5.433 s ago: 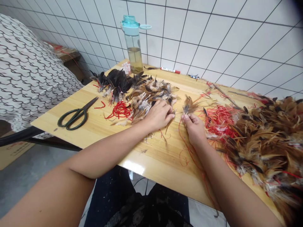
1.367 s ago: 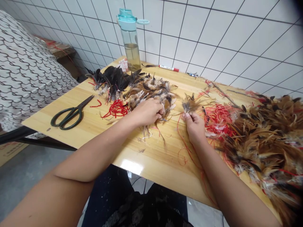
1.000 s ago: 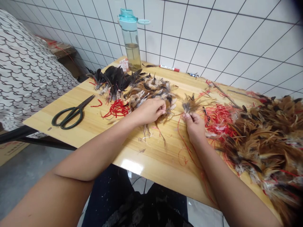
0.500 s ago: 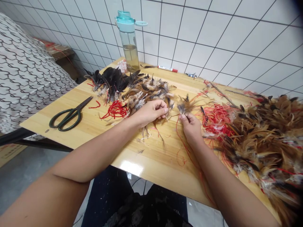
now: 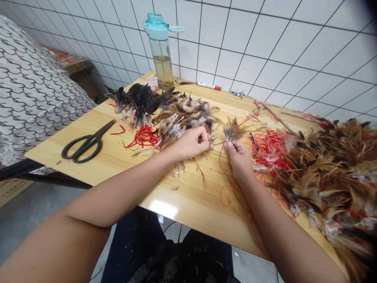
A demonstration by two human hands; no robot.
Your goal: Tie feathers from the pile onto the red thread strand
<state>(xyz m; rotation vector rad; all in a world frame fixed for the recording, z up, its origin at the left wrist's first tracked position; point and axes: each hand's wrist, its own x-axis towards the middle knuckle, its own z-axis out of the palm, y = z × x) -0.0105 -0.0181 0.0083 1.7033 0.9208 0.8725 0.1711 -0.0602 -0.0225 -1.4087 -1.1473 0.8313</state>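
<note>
Between thumb and fingers, my right hand (image 5: 240, 157) pinches the base of a small feather bundle (image 5: 233, 130), its brown and grey tips fanning away from me. Red thread (image 5: 223, 167) trails from there down the wooden table. To the left, my left hand (image 5: 196, 142) is closed in a pinch, apart from the bundle; what its fingertips hold is too small to make out. Just behind that hand lies a pile of brown and grey feathers (image 5: 188, 110), which the hand and wrist partly cover.
Dark scissors (image 5: 88, 143) lie at the left, near a red thread heap (image 5: 144, 136) and black feathers (image 5: 141, 98). A water bottle (image 5: 161, 59) and a marker (image 5: 208, 85) stand and lie by the tiled wall. More red thread (image 5: 271, 147) and a large feather heap (image 5: 330, 169) fill the right.
My left hand has moved slightly right and nearer to me, away from the feather pile and closer to the bundle. My right hand keeps its pinch and has barely shifted.
</note>
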